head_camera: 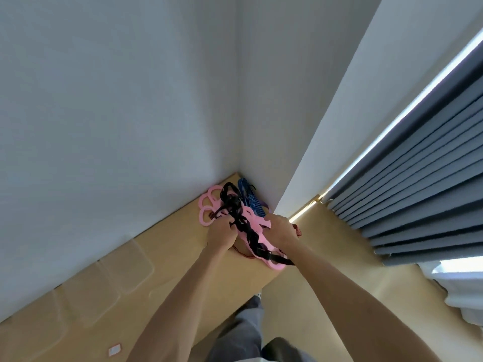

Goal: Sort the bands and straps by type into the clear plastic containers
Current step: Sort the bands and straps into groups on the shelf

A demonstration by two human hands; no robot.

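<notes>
The tangle of straps (243, 220) lies on the table (167, 257) at its far end, right in the corner where the two walls meet, and both hands are in it: left hand (222, 231) on its left side, right hand (279, 229) on its right. Three containers (130, 267) sit in a row along the left wall, nearer the person than the tangle and well apart from it. Right of the table runs the floor (326, 270), with the curtain (418, 178) beyond it.
</notes>
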